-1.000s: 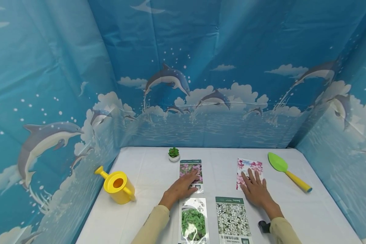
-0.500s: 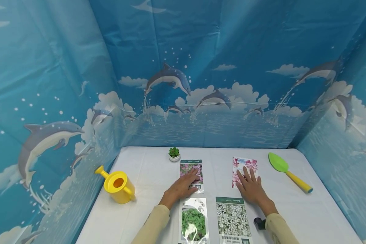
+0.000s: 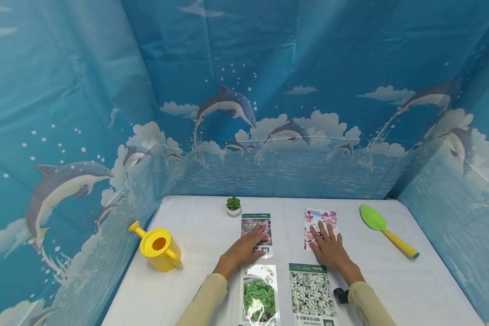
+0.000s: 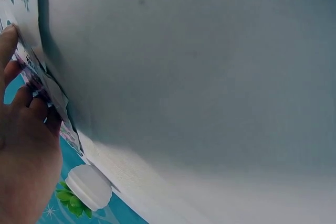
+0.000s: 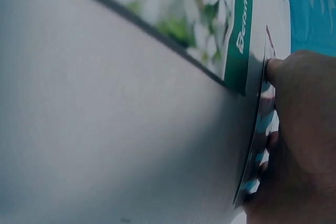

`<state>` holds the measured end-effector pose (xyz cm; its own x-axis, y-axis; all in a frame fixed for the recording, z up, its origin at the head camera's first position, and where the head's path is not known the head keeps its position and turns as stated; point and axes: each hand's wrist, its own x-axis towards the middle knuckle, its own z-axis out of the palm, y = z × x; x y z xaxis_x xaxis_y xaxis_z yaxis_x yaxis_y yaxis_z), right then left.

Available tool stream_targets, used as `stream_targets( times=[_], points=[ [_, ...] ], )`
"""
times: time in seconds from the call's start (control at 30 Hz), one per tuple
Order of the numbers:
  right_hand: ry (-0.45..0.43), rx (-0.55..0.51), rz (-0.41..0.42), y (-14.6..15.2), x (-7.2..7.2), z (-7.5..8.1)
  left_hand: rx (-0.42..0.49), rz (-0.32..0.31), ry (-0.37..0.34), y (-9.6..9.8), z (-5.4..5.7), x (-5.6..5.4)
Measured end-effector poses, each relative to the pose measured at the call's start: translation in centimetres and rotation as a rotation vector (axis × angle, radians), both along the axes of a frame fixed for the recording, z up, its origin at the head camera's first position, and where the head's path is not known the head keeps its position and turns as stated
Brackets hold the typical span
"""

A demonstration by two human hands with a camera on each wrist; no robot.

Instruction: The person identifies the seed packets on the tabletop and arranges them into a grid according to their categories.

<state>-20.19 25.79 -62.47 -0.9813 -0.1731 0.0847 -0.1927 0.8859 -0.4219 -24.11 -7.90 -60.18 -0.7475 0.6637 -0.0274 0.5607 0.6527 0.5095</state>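
Flat on the white table, a seed packet with pink-purple flowers (image 3: 250,224) has my left hand (image 3: 244,246) resting on it, fingers spread. To the right, my right hand (image 3: 330,248) presses its spread fingers on a packet with pink blossoms (image 3: 311,217). Nearer to me lie a seed packet with green leaves (image 3: 258,296) and one with white flowers (image 3: 311,292). The right wrist view has the white-flower packet (image 5: 205,19) beside the blossom packet (image 5: 254,145) under my fingers. In the left wrist view my left fingers lie over their packet (image 4: 39,80).
A yellow watering can (image 3: 160,249) stands at the left. A small potted succulent (image 3: 233,206) is at the back. At the right lies a trowel (image 3: 387,231) with a green blade and yellow handle. Dolphin-printed curtains (image 3: 244,99) border the table (image 3: 199,217) on three sides.
My right hand has slid the pink-blossom packet leftward across the table, towards the packet under my left hand. The left hand has stayed in place.
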Motion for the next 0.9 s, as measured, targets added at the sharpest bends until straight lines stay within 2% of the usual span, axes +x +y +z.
stream_targets(
  times=[0.17, 0.37, 0.63, 0.9],
  points=[
    [0.025, -0.005, 0.021, -0.7, -0.1, 0.2, 0.000, 0.003, 0.007, -0.1, -0.3, -0.1],
    [-0.006, 0.022, 0.029, -1.5, -0.3, 0.7, 0.002, 0.000, 0.011, 0.0, -0.3, -0.2],
    [-0.003, 0.014, 0.065, -2.0, -0.7, 0.2, -0.022, 0.011, 0.007, 0.0, -0.3, -0.2],
    [0.102, -0.070, 0.113, -2.6, -0.7, -0.6, -0.019, 0.013, 0.006, -0.1, -0.4, -0.2]
  ],
)
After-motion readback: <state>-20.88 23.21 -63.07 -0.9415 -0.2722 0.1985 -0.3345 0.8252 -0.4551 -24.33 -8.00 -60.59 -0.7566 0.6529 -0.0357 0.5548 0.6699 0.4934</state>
